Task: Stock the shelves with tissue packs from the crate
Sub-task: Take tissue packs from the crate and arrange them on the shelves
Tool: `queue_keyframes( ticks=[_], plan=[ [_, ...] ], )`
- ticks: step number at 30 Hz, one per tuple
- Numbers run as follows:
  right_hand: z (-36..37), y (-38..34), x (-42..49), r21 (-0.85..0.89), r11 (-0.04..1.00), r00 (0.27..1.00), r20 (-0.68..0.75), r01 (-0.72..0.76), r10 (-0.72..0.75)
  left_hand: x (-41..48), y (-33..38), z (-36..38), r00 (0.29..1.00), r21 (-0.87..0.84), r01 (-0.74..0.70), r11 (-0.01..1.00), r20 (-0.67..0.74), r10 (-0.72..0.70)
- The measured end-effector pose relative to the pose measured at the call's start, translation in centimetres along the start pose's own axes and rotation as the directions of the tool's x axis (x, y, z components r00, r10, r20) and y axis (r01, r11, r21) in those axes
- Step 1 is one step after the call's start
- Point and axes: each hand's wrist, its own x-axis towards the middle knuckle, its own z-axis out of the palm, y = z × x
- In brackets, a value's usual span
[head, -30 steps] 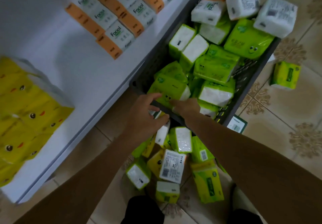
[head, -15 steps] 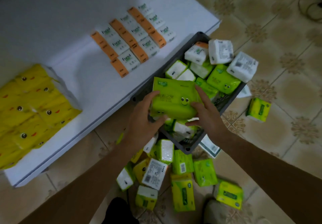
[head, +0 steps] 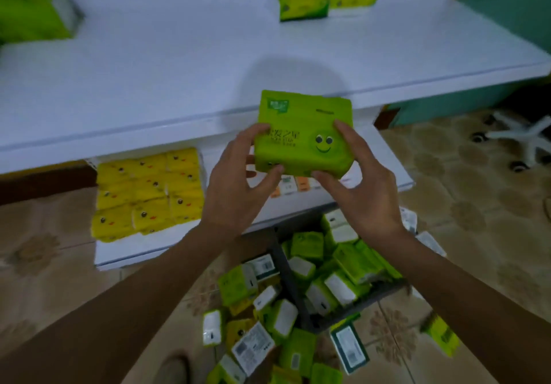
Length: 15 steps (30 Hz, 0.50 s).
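Both hands hold one green tissue pack (head: 301,127) with a smiley face, raised in front of the upper white shelf (head: 179,79). My left hand (head: 235,180) grips its left end and my right hand (head: 357,183) grips its right end, fingers curled round the edges. Below my arms the dark crate (head: 286,279) sits on the floor, full of green and white packs. On the upper shelf lie green packs at the back middle (head: 304,1) and one at the far left (head: 32,10).
The lower shelf (head: 292,207) carries a block of yellow packs (head: 149,195) and some orange-and-white packs, partly hidden by my hands. Several loose packs (head: 253,345) litter the tiled floor left of and in front of the crate. A white chair base (head: 524,139) stands at right.
Both hands took a green pack out of the crate and lifted it up to the upper shelf's height. The view rose from the crate to the shelves.
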Motion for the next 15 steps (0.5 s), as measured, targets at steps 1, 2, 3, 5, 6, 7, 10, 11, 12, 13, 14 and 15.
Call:
queue_keyframes(
  ticks=[1,2,3,5,6,7,10,11,12,13,14,15],
  plan=[
    [0.6,-1.3,0.6,-0.008,1.0,1.0,0.018,0.018,-0.018,0.2,0.3,-1.6,1.0,-0.004,0.007,1.0,-0.008,-0.007],
    [1.3,-2.5,1.0,-0.009,1.0,0.999,0.034,0.025,-0.024,0.5,0.5,-3.2,0.999,-0.019,0.032,0.999,-0.009,-0.032],
    [2.0,-3.6,1.5,0.005,1.0,0.999,0.044,0.024,-0.024,0.7,0.4,-4.9,0.998,-0.031,0.062,0.998,-0.01,-0.062],
    [3.7,-5.4,2.6,0.044,0.999,0.998,0.058,0.016,-0.019,1.1,-0.3,-8.3,0.993,0.008,0.117,0.993,-0.028,-0.117],
    [4.5,-6.3,3.1,0.064,0.998,0.998,0.061,0.014,-0.018,1.4,-0.9,-10.2,0.99,0.068,0.138,0.988,-0.041,-0.135],
    [5.5,-7.0,3.7,0.081,0.997,0.998,0.061,0.015,-0.02,1.5,-1.5,-12.1,0.988,0.142,0.153,0.978,-0.059,-0.146],
    [8.8,-9.2,5.7,0.092,0.995,0.996,0.077,0.031,-0.038,1.4,-3.9,-17.7,0.987,0.342,0.155,0.927,-0.102,-0.127],
    [10.0,-9.9,6.3,0.081,0.996,0.994,0.102,0.032,-0.04,1.3,-4.8,-19.3,0.988,0.398,0.152,0.905,-0.098,-0.123],
    [11.1,-10.6,7.0,0.064,0.997,0.99,0.137,0.03,-0.039,1.0,-5.6,-20.9,0.988,0.442,0.152,0.884,-0.092,-0.124],
    [12.3,-11.3,7.8,0.042,0.999,0.983,0.179,0.03,-0.037,0.7,-6.5,-22.4,0.987,0.476,0.161,0.865,-0.087,-0.136],
    [13.4,-12.0,8.5,0.02,0.999,0.975,0.22,0.034,-0.038,0.5,-7.3,-23.8,0.984,0.5,0.175,0.848,-0.088,-0.152],
    [14.6,-12.6,9.2,0.005,0.999,0.966,0.255,0.041,-0.041,0.3,-8.0,-25.1,0.981,0.515,0.195,0.835,-0.095,-0.17]
  ],
)
